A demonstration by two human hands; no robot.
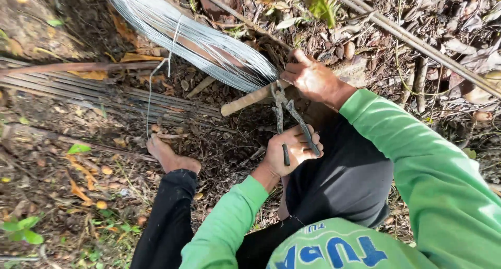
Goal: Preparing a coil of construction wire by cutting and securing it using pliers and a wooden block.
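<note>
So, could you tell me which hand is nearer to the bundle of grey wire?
Right. The right hand grips the bundle of grey wire at its end; the left hand is lower, holding the pliers.

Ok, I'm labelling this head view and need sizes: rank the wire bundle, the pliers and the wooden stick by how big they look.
1. Wire bundle, clearly largest.
2. Pliers and wooden stick look about alike in length; hands hide parts of both, so I won't rank them.
</note>
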